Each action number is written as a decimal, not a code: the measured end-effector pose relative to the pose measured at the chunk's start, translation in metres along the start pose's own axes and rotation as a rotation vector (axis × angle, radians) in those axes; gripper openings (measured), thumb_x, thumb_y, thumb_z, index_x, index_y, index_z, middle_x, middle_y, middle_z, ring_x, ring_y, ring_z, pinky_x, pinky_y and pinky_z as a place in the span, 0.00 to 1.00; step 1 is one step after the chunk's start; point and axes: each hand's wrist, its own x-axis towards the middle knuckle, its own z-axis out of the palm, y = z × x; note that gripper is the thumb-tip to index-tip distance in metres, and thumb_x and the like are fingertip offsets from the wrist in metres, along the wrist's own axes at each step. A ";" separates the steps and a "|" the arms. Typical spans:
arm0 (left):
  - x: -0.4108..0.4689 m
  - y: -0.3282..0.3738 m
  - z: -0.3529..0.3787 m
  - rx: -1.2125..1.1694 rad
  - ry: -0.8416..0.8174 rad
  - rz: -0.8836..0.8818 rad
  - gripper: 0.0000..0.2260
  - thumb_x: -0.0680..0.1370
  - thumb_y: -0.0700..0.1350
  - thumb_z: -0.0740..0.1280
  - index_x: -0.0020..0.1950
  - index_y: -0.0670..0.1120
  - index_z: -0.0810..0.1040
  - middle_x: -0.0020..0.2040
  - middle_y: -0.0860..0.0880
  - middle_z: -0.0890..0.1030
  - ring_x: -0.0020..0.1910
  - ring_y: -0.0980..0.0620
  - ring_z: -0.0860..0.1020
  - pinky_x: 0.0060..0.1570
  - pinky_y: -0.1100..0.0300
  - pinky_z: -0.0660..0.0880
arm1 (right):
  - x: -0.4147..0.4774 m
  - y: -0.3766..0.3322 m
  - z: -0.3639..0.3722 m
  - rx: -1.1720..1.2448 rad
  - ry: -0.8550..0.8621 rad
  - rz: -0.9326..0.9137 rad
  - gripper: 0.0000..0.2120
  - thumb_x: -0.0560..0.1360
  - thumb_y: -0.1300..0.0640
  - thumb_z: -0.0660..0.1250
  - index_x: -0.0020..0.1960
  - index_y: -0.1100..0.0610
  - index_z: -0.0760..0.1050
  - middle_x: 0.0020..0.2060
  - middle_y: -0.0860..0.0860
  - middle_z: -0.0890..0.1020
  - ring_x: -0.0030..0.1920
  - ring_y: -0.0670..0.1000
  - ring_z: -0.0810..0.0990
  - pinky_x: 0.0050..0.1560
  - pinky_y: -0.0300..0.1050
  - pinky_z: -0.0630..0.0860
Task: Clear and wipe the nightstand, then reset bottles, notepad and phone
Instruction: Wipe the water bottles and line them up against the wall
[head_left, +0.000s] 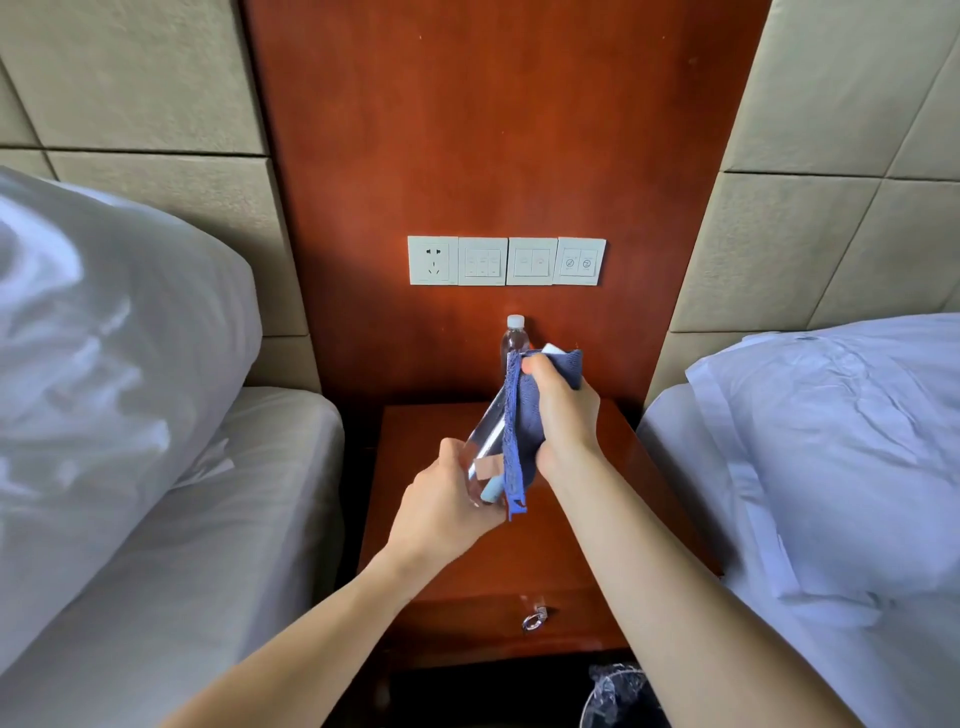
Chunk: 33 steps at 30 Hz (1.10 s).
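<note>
Above the red-brown nightstand (415, 441) I hold a clear water bottle (480, 441) tilted, its base toward me. My left hand (447, 509) grips the base end. My right hand (563, 415) grips a blue cloth (519, 415) wrapped over the bottle's upper part; a white bit, perhaps the cap, shows just above the cloth. A second clear bottle with a white cap (514, 335) stands upright at the back of the nightstand, against the wood panel. No notepad or phone is in view.
Beds with white linen flank the nightstand, a pillow (114, 322) at left and a duvet (831, 441) at right. A socket and switch panel (506, 261) sits on the wood wall. The drawer has a ring pull (535, 618). A lined bin (618, 696) stands below.
</note>
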 end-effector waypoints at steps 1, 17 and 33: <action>0.001 0.000 -0.002 -0.016 -0.035 -0.010 0.25 0.64 0.53 0.77 0.52 0.53 0.66 0.40 0.59 0.77 0.35 0.59 0.79 0.30 0.66 0.74 | 0.000 -0.003 -0.001 -0.019 0.002 -0.004 0.06 0.71 0.56 0.71 0.47 0.56 0.78 0.36 0.50 0.80 0.37 0.50 0.80 0.38 0.40 0.76; -0.011 0.015 -0.017 -1.251 -1.218 0.047 0.22 0.67 0.50 0.73 0.56 0.40 0.76 0.42 0.47 0.81 0.38 0.52 0.81 0.41 0.62 0.78 | -0.014 -0.023 -0.018 0.543 -0.810 0.076 0.19 0.59 0.50 0.77 0.44 0.56 0.74 0.41 0.53 0.76 0.44 0.53 0.77 0.53 0.46 0.75; -0.003 0.047 -0.020 -0.643 -0.475 -0.116 0.08 0.70 0.38 0.72 0.48 0.40 0.78 0.38 0.48 0.80 0.40 0.52 0.79 0.44 0.61 0.77 | -0.014 0.003 -0.032 -0.006 -0.337 -0.004 0.18 0.68 0.51 0.70 0.55 0.58 0.79 0.44 0.54 0.86 0.44 0.53 0.85 0.43 0.47 0.80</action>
